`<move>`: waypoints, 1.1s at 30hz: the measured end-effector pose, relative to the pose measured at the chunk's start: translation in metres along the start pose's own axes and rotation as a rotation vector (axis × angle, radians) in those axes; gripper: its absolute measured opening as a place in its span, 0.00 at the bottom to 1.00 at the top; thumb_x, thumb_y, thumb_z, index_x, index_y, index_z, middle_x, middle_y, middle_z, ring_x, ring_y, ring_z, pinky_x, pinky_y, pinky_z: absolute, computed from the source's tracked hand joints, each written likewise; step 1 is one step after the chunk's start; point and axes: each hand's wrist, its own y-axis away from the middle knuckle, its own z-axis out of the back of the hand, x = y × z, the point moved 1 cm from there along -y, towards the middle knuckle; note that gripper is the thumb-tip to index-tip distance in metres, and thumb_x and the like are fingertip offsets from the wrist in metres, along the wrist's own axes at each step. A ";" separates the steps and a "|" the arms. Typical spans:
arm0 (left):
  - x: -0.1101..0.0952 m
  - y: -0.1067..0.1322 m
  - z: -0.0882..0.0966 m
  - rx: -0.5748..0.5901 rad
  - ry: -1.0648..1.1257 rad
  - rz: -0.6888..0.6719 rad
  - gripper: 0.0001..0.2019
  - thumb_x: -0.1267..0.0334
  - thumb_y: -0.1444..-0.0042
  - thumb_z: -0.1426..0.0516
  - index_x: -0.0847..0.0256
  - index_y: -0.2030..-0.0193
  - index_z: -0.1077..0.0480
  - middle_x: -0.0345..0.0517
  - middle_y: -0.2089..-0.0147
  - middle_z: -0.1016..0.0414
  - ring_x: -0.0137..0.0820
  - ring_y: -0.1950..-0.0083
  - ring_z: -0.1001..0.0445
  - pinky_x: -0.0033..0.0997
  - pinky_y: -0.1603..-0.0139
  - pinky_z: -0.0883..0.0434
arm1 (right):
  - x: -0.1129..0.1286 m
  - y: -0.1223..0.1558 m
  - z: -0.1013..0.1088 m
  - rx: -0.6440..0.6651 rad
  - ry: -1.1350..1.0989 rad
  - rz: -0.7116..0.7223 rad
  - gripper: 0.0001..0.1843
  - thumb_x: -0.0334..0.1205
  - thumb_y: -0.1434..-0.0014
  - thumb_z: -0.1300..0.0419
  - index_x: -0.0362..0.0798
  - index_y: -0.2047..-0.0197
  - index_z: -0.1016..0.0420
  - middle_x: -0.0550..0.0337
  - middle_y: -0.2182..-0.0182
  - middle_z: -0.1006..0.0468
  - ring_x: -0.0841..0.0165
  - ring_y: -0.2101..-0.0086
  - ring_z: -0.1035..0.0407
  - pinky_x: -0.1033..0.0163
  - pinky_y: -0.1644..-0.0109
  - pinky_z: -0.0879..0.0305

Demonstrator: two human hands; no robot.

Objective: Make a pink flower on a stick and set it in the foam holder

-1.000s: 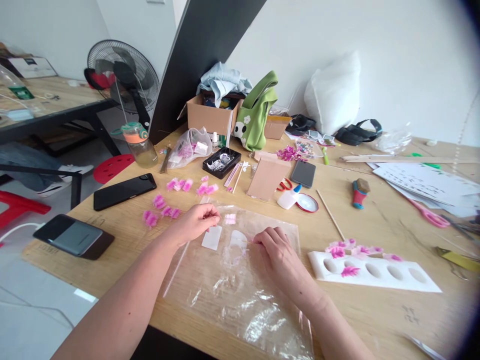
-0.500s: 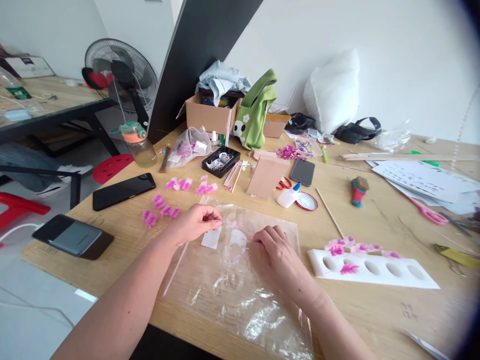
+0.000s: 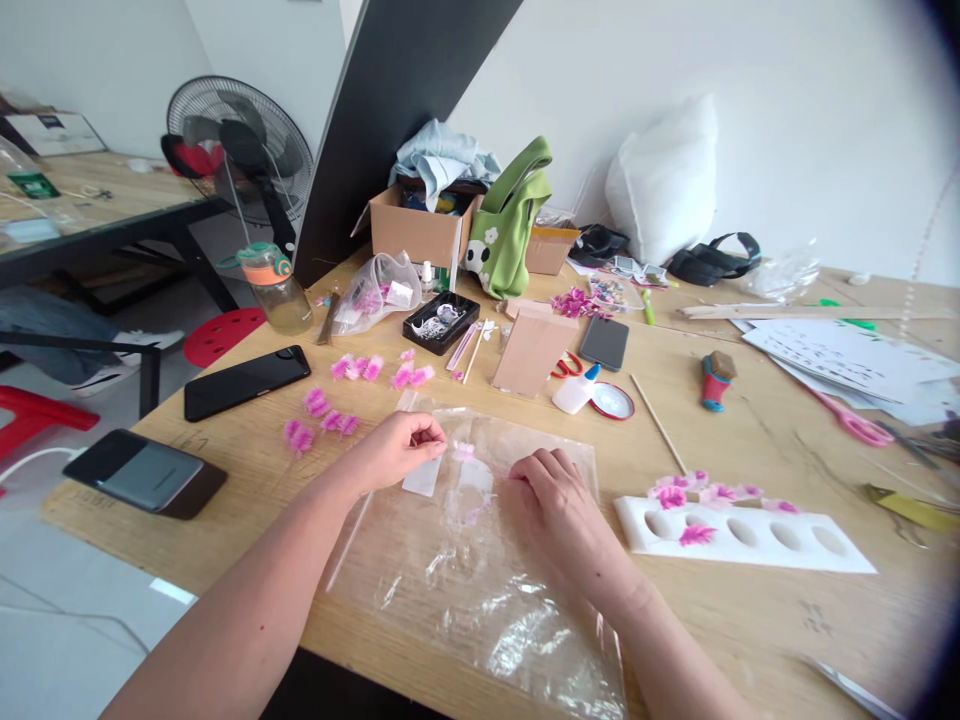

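A clear plastic bag [image 3: 420, 610] lies flat on the table in front of me. Over its upper left part, my left hand [image 3: 409, 446] is closed in a pinch; whatever is between the fingertips is too small to make out. Just right of those fingertips sits a small pink fluffy piece [image 3: 464, 451]. Below it on the bag are a pale, whitish translucent patch [image 3: 474, 478] and faint pink bits. A white rectangular strip [image 3: 422, 479] lies under my left hand. My right hand [image 3: 553, 490] rests on the bag's right side, fingers curled, tips partly hidden.
Pink fluffy pieces [image 3: 316, 403] lie to the left, near a black phone [image 3: 247, 382]. A glue bottle [image 3: 576, 393] and a cardboard piece [image 3: 532, 355] stand beyond the bag. On the right, a white foam holder [image 3: 802, 541] bears pink petals; a scissor blade [image 3: 847, 686] lies nearer.
The pink piece beside my left fingertips shows more clearly and brighter now. My left fingertips have shifted very slightly right. My right hand stays almost in place.
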 end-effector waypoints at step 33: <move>0.008 -0.012 -0.024 -0.051 -0.429 -0.165 0.06 0.68 0.46 0.41 0.57 0.73 0.26 0.44 0.67 0.25 0.39 0.56 0.29 0.36 0.54 0.35 | -0.001 0.001 0.003 -0.078 -0.012 -0.094 0.09 0.30 0.33 0.51 0.48 0.64 0.33 0.55 0.65 0.28 0.62 0.62 0.39 0.56 0.57 0.40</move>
